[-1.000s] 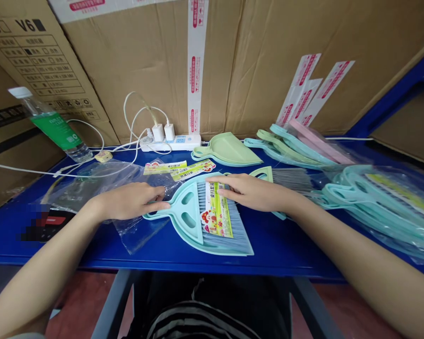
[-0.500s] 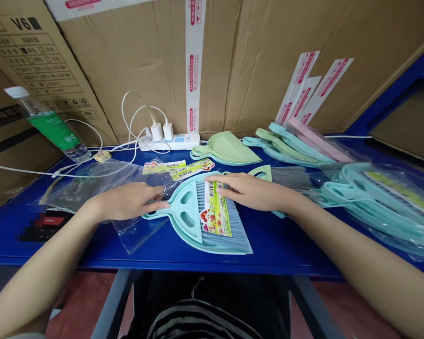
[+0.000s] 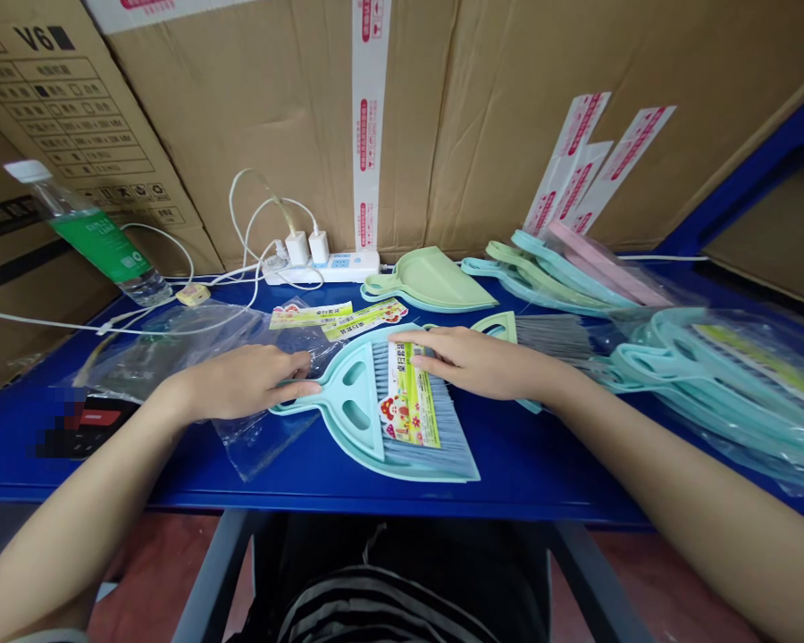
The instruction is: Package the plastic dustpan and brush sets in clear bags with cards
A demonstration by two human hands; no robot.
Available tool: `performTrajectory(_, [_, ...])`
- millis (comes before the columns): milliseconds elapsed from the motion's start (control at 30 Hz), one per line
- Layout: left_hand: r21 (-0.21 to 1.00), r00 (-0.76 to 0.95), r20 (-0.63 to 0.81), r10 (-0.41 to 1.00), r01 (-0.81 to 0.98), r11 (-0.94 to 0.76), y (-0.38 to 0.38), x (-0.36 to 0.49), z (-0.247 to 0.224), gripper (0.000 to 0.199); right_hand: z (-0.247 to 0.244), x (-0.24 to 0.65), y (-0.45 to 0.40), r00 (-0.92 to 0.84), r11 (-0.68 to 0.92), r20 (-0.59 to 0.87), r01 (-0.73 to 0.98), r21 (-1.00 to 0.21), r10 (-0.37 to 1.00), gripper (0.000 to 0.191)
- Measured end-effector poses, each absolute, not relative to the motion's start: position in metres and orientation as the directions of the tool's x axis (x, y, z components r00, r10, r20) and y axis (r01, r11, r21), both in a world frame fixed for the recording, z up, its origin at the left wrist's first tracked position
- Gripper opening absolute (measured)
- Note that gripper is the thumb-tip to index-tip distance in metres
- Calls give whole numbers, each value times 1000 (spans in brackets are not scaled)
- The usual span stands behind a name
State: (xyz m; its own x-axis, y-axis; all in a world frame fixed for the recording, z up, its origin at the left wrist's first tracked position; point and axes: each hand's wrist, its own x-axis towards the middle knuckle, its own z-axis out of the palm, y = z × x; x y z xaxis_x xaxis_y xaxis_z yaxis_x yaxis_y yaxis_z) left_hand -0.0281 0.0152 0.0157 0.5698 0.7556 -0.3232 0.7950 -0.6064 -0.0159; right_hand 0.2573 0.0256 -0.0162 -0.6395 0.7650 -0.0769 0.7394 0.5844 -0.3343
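Note:
A light-blue dustpan (image 3: 339, 438) lies near the table's front edge, with a matching hand brush (image 3: 452, 438) nested on it, grey-blue bristles to the right. Across the bristles sits a yellow-green printed label (image 3: 408, 411) with a red mushroom. My left hand (image 3: 247, 382) is closed around the handle end at the left; its lower fingers are hidden. From the right, my right hand (image 3: 473, 359) grips the label's upper end, with forefinger and thumb on it. Behind that hand, partly covered, lies another brush (image 3: 553, 339) with a green handle.
Two loose labels (image 3: 312, 315) and clear plastic bags (image 3: 194, 348) lie at left-centre. A green dustpan (image 3: 435, 279) and bagged blue sets (image 3: 697, 375) lie behind and right. A power strip (image 3: 355, 265), cables and a tilted bottle (image 3: 104, 246) stand before the cardboard (image 3: 274, 107).

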Motion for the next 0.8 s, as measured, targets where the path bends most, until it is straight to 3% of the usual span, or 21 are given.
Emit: performTrajectory(800, [-17, 533, -353, 769, 818, -575, 13, -24, 19, 40, -16, 256, 25, -627, 559, -101, 747, -360, 773, 52])
